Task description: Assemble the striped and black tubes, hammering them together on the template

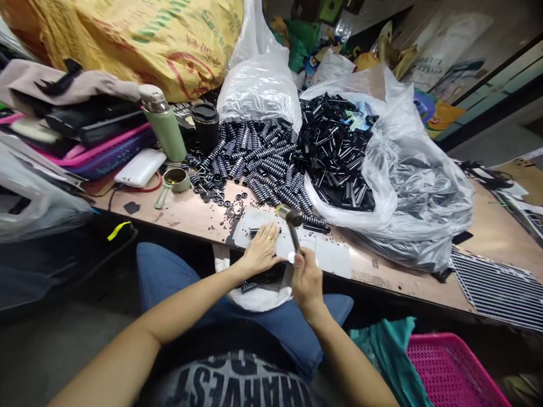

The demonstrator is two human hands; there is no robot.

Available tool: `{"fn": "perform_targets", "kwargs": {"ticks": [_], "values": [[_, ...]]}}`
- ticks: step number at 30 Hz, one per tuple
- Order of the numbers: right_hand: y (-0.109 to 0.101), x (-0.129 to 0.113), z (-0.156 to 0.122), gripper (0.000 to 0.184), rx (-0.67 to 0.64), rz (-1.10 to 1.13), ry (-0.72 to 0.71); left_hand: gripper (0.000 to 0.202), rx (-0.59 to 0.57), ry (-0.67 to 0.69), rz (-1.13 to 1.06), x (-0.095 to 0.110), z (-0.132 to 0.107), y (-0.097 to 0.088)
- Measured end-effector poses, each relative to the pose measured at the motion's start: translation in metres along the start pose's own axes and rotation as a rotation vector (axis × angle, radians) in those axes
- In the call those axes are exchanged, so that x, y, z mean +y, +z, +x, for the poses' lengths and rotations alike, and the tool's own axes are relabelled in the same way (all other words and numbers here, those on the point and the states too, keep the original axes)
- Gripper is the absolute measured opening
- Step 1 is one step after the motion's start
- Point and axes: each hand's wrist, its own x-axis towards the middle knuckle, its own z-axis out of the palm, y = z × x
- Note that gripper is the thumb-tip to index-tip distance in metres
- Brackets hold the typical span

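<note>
My right hand is wrapped round the handle of a hammer, whose dark head is raised over the work surface. Beneath my left hand lies a short black tube, pinned down by the fingers on a grey plate. One end of the tube shows left of the fingers; the rest is mostly hidden. Just behind the plate spreads a heap of black-and-white patterned rollers. Tiny brown pieces are scattered by the plate's left edge, with small black round caps beyond them.
A large clear bag of black plastic parts stands right of the heap. To the left are a green flask, a black cup, a small pot and a white power bank. A pink basket sits low at right.
</note>
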Motion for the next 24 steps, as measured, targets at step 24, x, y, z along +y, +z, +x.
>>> {"fn": "perform_targets", "kwargs": {"ticks": [24], "values": [[0.002, 0.089, 0.109, 0.029, 0.167, -0.196, -0.084, 0.035, -0.006, -0.842, -0.261, -0.108, 0.139, -0.04]]}}
